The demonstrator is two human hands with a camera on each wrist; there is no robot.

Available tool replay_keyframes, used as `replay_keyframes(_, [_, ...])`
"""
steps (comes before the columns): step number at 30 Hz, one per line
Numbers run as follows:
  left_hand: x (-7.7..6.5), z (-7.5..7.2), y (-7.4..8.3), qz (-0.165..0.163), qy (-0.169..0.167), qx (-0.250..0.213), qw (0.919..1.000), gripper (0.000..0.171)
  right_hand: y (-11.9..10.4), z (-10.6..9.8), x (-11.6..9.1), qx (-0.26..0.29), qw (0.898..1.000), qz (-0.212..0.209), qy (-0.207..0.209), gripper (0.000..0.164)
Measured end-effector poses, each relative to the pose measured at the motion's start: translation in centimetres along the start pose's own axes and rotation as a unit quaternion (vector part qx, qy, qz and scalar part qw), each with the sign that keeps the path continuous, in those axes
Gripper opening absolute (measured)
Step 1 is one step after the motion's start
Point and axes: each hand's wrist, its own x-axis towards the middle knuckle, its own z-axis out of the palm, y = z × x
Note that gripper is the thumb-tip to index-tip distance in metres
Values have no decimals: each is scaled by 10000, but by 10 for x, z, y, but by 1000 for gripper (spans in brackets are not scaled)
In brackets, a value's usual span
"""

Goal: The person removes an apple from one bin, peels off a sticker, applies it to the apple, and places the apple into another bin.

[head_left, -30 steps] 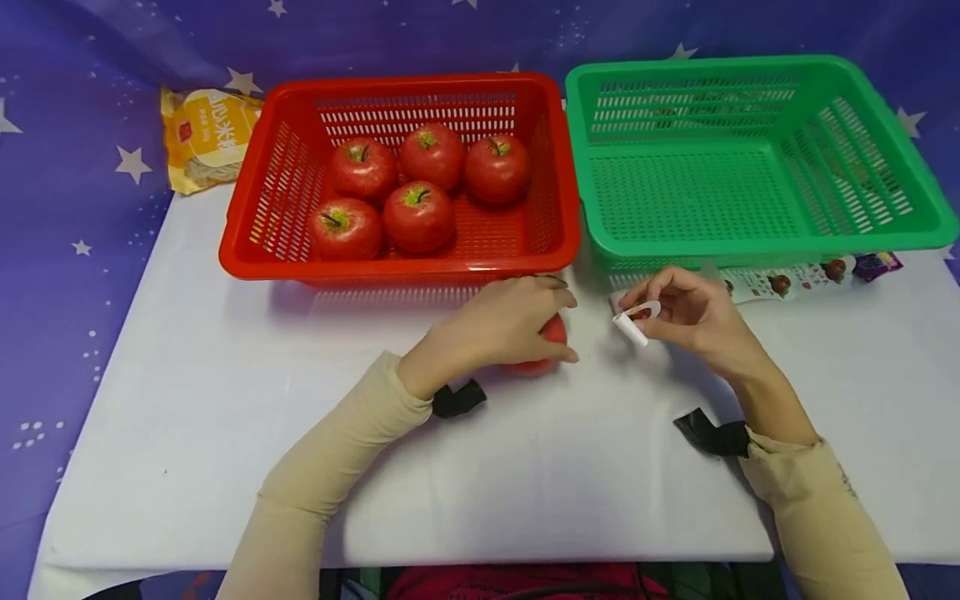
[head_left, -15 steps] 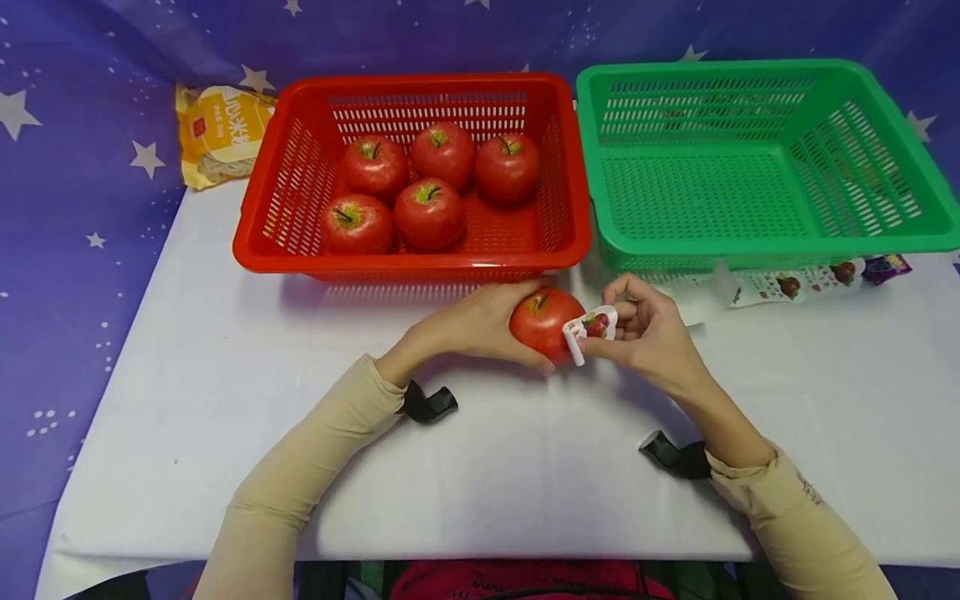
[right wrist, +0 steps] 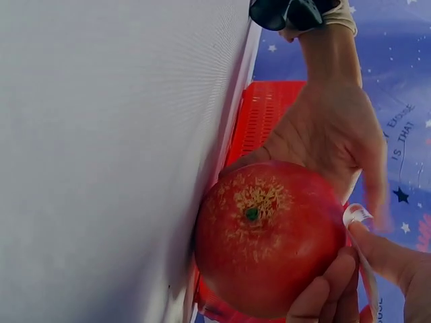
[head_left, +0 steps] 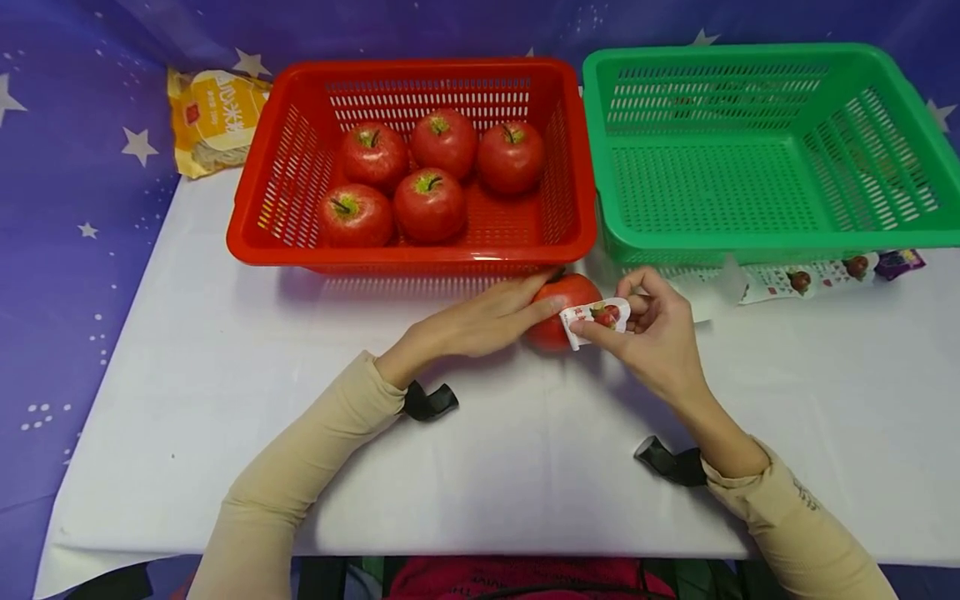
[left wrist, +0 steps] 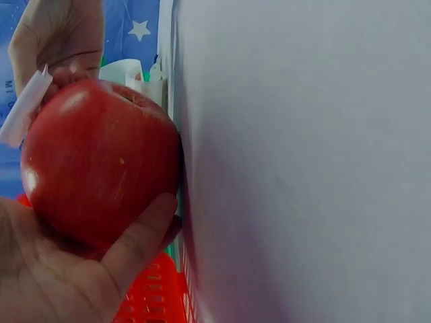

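Note:
A red apple rests on the white table in front of the red basket in the head view. My left hand holds it from the left, its thumb and fingers round the side. From the right, my right hand pinches a white sticker printed with red fruit. One curled edge of the sticker lies against the apple's right side, beside the left thumb. In the left wrist view the apple hides part of the right hand's fingers. The right wrist view shows right fingertips touching the apple.
The red basket holds several apples. To its right stands a green basket. A strip of printed stickers and a small purple packet lie along the green basket's front. A yellow food packet sits at the back left.
The right hand has moved left with the sticker, from beside the green basket to the apple. The left hand has gone from over the apple to its left side, its thumb now near the sticker.

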Motion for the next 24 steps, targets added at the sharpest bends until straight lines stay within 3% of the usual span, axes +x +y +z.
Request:
replay_keyframes(6, [1,8,7,-242,394,7,9989,83,-1,3,-1,-467,9979,-261,353,41])
replay_keyframes(9, [2,10,8,-272,501,27,9984,82,-1,4,-2,-720,9954,-467,434,39])
replay_keyframes(14, [3,8,4,59,410,18,9991,72,1,3,-2,-1298,9882,-678,454,43])
replay_keyframes(19, [4,1,-1,183,170,-97,9996,69,5,-1,1,-2021,9781,-458,200,56])
replay_keyframes(24, [3,2,-1,162,74,-306,9994,68,13,1,4,-1928,9794,118,-585,79])
